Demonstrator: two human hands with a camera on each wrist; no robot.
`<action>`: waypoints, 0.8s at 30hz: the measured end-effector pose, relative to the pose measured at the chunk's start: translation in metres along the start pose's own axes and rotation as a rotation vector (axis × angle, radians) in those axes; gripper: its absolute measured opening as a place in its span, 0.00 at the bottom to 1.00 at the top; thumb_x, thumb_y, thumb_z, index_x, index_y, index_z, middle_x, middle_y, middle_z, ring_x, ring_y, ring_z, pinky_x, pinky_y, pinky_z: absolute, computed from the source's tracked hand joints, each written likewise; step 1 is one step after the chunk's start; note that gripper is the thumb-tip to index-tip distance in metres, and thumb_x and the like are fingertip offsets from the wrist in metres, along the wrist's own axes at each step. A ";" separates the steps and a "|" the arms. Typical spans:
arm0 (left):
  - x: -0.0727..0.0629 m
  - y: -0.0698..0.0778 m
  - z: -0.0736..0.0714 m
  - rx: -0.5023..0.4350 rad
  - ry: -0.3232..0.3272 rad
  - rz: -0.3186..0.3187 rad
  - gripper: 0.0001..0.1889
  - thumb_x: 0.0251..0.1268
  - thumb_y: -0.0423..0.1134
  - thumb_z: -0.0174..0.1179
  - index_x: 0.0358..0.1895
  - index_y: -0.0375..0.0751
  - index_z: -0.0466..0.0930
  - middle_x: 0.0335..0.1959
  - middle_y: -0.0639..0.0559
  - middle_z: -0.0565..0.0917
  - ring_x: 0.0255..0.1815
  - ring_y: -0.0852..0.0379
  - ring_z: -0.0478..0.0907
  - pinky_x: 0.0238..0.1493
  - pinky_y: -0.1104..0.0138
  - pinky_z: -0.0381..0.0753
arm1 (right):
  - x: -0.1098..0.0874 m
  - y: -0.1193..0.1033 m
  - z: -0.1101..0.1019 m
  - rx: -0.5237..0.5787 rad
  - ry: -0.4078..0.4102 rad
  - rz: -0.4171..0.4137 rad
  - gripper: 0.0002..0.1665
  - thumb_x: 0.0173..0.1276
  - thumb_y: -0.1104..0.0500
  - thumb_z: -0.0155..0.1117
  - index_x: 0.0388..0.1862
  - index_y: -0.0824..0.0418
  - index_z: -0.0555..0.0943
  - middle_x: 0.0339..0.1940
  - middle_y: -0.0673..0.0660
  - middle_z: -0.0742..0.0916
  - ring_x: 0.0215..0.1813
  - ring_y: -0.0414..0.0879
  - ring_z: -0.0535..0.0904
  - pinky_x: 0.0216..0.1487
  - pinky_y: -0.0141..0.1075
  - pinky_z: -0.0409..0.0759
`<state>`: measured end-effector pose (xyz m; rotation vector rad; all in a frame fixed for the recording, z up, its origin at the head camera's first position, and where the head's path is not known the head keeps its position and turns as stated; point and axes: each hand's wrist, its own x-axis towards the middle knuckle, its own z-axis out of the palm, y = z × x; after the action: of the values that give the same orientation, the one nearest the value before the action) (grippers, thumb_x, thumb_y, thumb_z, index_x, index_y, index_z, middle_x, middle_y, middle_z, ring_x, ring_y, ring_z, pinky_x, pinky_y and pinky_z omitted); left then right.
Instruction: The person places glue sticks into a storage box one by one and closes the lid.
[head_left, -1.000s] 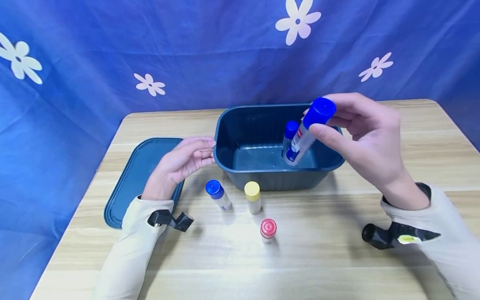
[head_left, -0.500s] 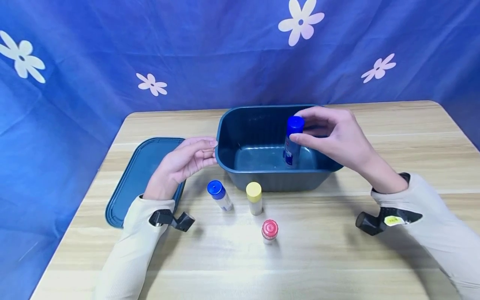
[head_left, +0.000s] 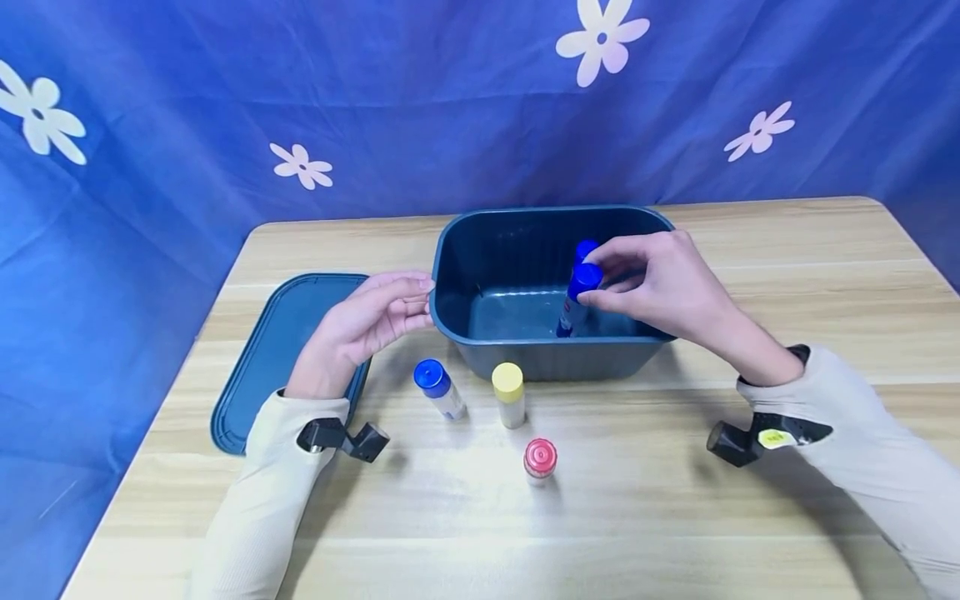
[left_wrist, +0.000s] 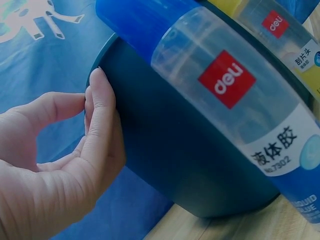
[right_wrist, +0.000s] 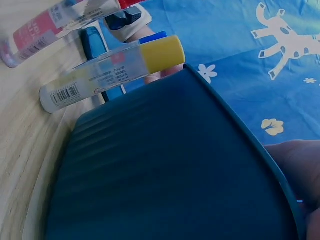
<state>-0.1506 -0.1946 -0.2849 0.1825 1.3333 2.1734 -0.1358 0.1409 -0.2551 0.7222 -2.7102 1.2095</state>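
Note:
My right hand (head_left: 671, 279) reaches into the dark teal plastic box (head_left: 555, 360) and pinches a glue bottle (head_left: 585, 279) by its blue cap. That bottle leans slightly, its lower end near the box's front wall. Just behind it stands a second blue-capped glue bottle (head_left: 586, 249), mostly hidden. At the box's left end my left hand (head_left: 367, 321) pinches the rim between thumb and fingers, also seen in the left wrist view. In the right wrist view, the box wall (right_wrist: 170, 160) hides the held bottle, and only part of my right hand (right_wrist: 295, 170) shows.
In front of the box stand a blue-capped glue bottle (head_left: 439, 389), a yellow-capped glue bottle (head_left: 509, 396) and a red-capped bottle (head_left: 540, 460). A teal lid (head_left: 270, 367) lies on the wooden table (head_left: 637, 517), partly under my left forearm. A blue flowered cloth (head_left: 450, 108) hangs behind.
My right hand has moved left and down, bringing the blue-capped glue bottle from above the box into it, then a little toward the front wall. My left hand has stayed at the rim.

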 end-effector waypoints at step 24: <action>0.000 0.000 0.001 0.006 0.008 0.008 0.14 0.74 0.26 0.43 0.42 0.31 0.82 0.34 0.44 0.85 0.36 0.55 0.83 0.43 0.66 0.84 | 0.003 0.001 0.008 -0.122 -0.003 0.016 0.16 0.52 0.63 0.78 0.39 0.67 0.85 0.31 0.60 0.88 0.33 0.51 0.86 0.40 0.44 0.85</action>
<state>-0.1505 -0.1940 -0.2846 0.1820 1.3456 2.1794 -0.1380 0.1345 -0.2605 0.6885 -2.7686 1.0356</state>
